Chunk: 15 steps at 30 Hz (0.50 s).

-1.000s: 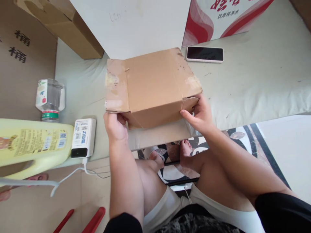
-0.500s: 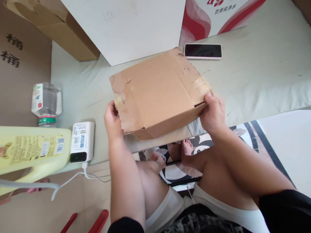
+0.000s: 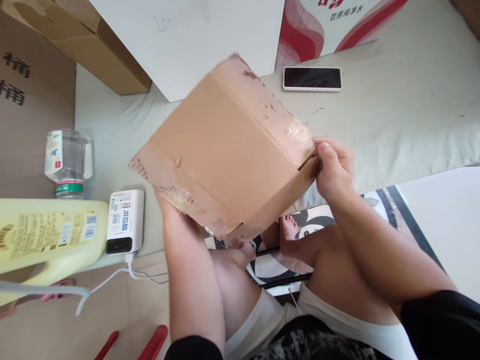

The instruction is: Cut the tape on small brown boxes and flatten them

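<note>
Left hand [image 3: 165, 206] tucked under the edge at eight o'clock, fingers hidden, so its grip I can't tell! Right hand [image 3: 335, 165] at three o'clock, thumb and fingers pinching the corner of the cardboard box [image 3: 225, 150], which slants dead centre. Beyond: clear bottle [image 3: 79, 156] out at nine, phone [image 3: 312, 79] at two, white carton [image 3: 206, 30] up at twelve!

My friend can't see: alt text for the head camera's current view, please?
A person's right hand grips a tilted cardboard box by one corner; the box hides the left hand. Beyond, a phone lies on pale cloth.
</note>
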Tool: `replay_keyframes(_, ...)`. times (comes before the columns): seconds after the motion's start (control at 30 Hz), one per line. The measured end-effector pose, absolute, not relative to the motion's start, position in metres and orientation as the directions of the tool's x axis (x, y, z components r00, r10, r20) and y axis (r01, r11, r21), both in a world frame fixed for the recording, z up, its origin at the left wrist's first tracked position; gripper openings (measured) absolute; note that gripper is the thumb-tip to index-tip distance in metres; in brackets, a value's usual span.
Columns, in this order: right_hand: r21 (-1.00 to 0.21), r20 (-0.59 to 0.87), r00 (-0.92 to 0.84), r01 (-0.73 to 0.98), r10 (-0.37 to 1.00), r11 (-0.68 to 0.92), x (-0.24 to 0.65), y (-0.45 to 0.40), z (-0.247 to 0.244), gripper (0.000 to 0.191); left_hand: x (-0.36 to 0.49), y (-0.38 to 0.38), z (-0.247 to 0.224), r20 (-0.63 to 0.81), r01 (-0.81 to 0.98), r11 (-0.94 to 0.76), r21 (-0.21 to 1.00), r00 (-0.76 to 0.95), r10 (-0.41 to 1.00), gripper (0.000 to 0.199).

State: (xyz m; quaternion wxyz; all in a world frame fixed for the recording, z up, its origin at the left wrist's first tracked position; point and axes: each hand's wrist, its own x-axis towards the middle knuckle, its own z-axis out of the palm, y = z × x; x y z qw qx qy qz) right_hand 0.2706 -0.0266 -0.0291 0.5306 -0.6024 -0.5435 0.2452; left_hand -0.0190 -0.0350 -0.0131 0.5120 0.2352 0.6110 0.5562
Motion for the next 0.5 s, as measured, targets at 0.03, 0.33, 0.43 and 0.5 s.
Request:
replay_keyframes(0.03,-0.900,0.271,0.299,0.416,0.915,0.130,0.270,-0.026,-0.027,0.046,-0.021,-0.031,-0.012,-0.358,-0.330,0.230,0.916,-0.407,0.840,0.065)
replay_keyframes(0.33,-1.000,0.011,0.165,0.028,0.986,0.006,0.270,-0.013,-0.035,0.048,-0.024,-0.002,0.009,-0.029,-0.499,-0.147,0.854,-0.328,0.944,0.040)
replay_keyframes(0.43,-0.983,-0.131,0.038,-0.136,0.991,-0.125,0.263,-0.015,-0.033,0.051,-0.019,-0.006,0.016,0.037,-0.547,-0.232,0.804,-0.344,0.938,0.042)
replay_keyframes(0.5,-0.980,-0.138,0.067,-0.153,0.988,-0.127,0.257,-0.018,-0.027,0.053,-0.014,-0.007,0.020,0.072,-0.538,-0.284,0.794,-0.380,0.922,0.041)
